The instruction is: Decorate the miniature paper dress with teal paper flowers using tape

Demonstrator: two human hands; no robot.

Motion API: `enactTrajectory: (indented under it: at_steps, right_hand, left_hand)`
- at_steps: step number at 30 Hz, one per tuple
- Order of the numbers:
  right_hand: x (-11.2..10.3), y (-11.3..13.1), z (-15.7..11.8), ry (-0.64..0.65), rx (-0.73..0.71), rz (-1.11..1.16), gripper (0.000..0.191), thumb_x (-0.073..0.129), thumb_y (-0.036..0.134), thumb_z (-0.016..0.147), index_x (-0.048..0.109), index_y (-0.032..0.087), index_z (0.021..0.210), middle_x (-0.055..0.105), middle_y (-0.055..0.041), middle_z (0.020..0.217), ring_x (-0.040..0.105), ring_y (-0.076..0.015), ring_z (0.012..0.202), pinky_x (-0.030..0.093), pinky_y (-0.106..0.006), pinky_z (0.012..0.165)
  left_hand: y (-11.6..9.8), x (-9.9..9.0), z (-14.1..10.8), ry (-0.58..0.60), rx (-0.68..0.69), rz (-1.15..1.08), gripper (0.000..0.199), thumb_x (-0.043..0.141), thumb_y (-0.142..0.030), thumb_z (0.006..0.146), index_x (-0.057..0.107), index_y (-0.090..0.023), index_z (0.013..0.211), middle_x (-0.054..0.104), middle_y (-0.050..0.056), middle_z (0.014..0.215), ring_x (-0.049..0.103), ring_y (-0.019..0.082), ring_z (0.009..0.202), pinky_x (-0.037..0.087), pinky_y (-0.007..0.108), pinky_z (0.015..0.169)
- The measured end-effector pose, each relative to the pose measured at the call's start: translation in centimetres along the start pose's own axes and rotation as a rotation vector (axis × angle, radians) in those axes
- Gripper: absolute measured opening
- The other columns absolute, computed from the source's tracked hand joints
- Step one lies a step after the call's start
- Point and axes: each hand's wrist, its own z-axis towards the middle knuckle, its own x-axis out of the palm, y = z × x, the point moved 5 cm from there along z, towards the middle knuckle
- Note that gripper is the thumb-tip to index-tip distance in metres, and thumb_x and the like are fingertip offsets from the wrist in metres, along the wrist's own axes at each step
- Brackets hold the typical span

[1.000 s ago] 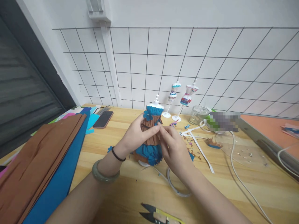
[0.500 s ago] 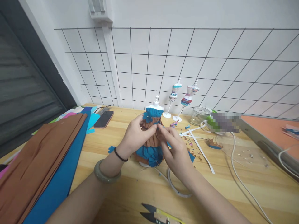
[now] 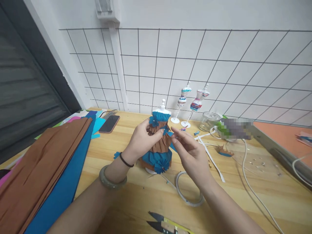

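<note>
A miniature dress form [image 3: 162, 110] stands upright in front of me, wearing a crepe-paper dress [image 3: 159, 143] of blue and brown tiers. My left hand [image 3: 141, 136] grips it round the waist from the left, its thumb on a small blue paper flower [image 3: 165, 130] at the front. My right hand [image 3: 188, 151] is just to the right, thumb and forefinger apart beside the flower's blue petal edge; any contact is hard to make out. Another blue flower [image 3: 154, 121] sits on the bodice, and a larger pleated blue one [image 3: 162, 165] on the skirt.
Brown and blue paper sheets [image 3: 46, 165] lie left, near a phone [image 3: 109, 124]. Thread snips [image 3: 162, 222] and a clear tape ring [image 3: 177, 187] lie in front. Two painted dress forms [image 3: 182, 97], a glass jar [image 3: 208, 121], white strips [image 3: 212, 159] and a cable [image 3: 248, 182] occupy the back and right.
My right hand has drawn back to the right from the flower and its fingertips have parted. The left hand keeps its hold on the dress form. The view has shifted slightly.
</note>
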Motion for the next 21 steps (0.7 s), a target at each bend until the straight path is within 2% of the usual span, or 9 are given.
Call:
enactTrajectory:
  at_steps: [4, 8, 21]
  right_hand:
    - [-0.3, -0.5, 0.3, -0.069, 0.062, 0.062, 0.019, 0.061, 0.027, 0.08, 0.059, 0.024, 0.099, 0.056, -0.0012, 0.082, 0.053, -0.0153, 0.073, 0.046, -0.029, 0.067]
    - [-0.2, -0.6, 0.4, -0.08, 0.097, 0.118, 0.016, 0.064, 0.03, 0.077, 0.057, 0.022, 0.089, 0.055, -0.0005, 0.076, 0.052, -0.0145, 0.069, 0.044, -0.028, 0.063]
    - [-0.2, -0.8, 0.3, -0.06, 0.117, 0.111, 0.013, 0.062, 0.03, 0.077, 0.057, 0.02, 0.084, 0.057, -0.0001, 0.073, 0.051, -0.0138, 0.065, 0.043, -0.027, 0.06]
  left_hand:
    - [-0.4, 0.5, -0.2, 0.078, 0.029, -0.005, 0.02, 0.057, -0.022, 0.076, 0.058, -0.015, 0.095, 0.065, 0.004, 0.093, 0.061, 0.016, 0.086, 0.048, 0.026, 0.076]
    - [-0.6, 0.8, -0.4, 0.123, 0.043, -0.006, 0.022, 0.057, -0.02, 0.075, 0.058, -0.015, 0.097, 0.066, 0.004, 0.094, 0.06, 0.016, 0.087, 0.048, 0.025, 0.077]
    - [-1.1, 0.7, -0.7, 0.196, 0.012, 0.028, 0.023, 0.056, -0.022, 0.076, 0.058, -0.015, 0.098, 0.065, 0.004, 0.096, 0.06, 0.018, 0.09, 0.048, 0.026, 0.077]
